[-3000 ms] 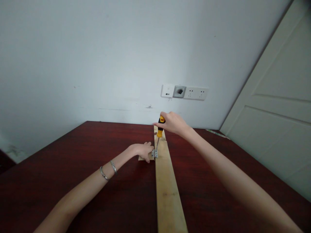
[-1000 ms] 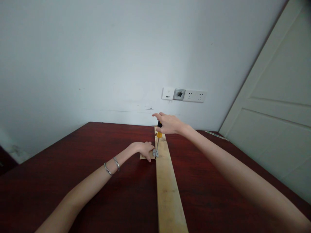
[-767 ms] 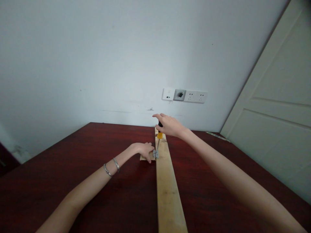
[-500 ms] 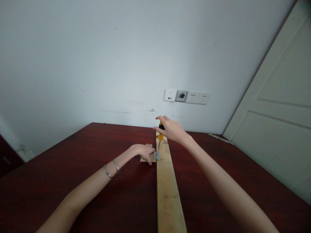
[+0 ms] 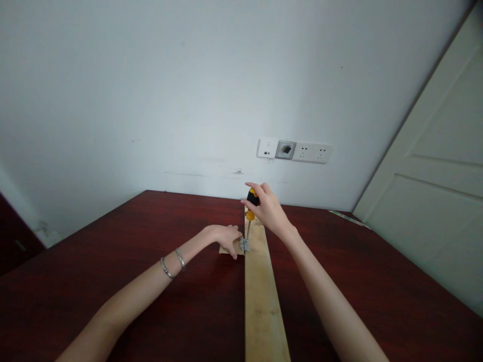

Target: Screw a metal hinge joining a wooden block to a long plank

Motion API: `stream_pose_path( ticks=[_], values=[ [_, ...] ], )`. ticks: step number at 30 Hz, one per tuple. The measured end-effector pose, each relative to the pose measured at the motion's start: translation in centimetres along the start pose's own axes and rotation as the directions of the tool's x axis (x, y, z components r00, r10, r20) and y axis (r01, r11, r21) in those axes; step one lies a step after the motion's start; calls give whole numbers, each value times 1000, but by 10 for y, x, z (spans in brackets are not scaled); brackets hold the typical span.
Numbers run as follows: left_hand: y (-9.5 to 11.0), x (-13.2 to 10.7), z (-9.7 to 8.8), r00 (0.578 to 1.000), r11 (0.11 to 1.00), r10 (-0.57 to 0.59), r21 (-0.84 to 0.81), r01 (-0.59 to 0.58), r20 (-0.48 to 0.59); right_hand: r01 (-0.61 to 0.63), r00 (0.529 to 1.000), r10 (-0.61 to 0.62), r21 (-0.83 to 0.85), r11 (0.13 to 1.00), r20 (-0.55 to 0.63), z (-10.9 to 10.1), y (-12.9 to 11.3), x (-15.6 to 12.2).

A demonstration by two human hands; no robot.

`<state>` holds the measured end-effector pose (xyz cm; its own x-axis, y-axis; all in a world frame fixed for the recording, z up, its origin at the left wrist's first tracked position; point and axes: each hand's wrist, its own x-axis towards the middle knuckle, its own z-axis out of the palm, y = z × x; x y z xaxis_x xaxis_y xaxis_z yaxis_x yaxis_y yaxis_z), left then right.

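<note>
A long pale wooden plank (image 5: 263, 301) runs away from me along the dark red table. A small metal hinge (image 5: 245, 244) spans its left edge and a short wooden board (image 5: 225, 250). My left hand (image 5: 226, 238) is closed over the short board, thumb on the near side, fingers on the far side by the hinge. In my right hand (image 5: 267, 207) is a yellow and black screwdriver (image 5: 250, 215), pinched by the handle between thumb and fingers. The shaft leans slightly, its tip down at the hinge's right leaf. Whether a screw sits under the tip is too small to tell.
The dark red tabletop (image 5: 181, 311) meets a white wall (image 5: 188, 100) at the back. Wall sockets (image 5: 294, 151) sit above the plank's far end. A pale panelled door (image 5: 445, 151) stands at the right, with a thin strip (image 5: 349, 219) near the table's back right edge.
My right hand has turned around the screwdriver handle, its wrist and forearm swinging lower and inward. My left hand stays on the short board. The whole view has shifted slightly.
</note>
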<state>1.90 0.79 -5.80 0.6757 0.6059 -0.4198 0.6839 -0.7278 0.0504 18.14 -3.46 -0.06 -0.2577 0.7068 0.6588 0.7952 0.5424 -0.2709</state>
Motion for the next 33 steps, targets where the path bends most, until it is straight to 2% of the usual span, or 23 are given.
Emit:
stream_pose_path(
  ticks=[5, 11, 15, 22, 28, 33],
  values=[
    [0, 0, 0, 1000, 1000, -17, -4, 17, -2, 40, 999, -35, 159, 986, -32, 3, 2, -1],
    [0, -1, -1, 1000, 1000, -16, 2, 16, -5, -8, 999, 14, 114, 993, -50, 1, 6, -1],
    [-2, -1, -2, 1000, 1000, -4, 4, 4, -4, 27, 999, -20, 157, 987, -44, -1, 8, -1],
    [-2, 0, -2, 1000, 1000, 9, 3, -9, -11, 27, 992, -5, 179, 983, -122, 4, 14, -2],
    [-3, 0, 0, 1000, 1000, 14, -10, -15, -24, 31, 996, -10, 245, 969, -84, 0, 15, -2],
    [-4, 0, 0, 1000, 1000, 2, -13, -2, -17, 28, 997, -13, 196, 980, -79, 1, 14, -4]
  ],
)
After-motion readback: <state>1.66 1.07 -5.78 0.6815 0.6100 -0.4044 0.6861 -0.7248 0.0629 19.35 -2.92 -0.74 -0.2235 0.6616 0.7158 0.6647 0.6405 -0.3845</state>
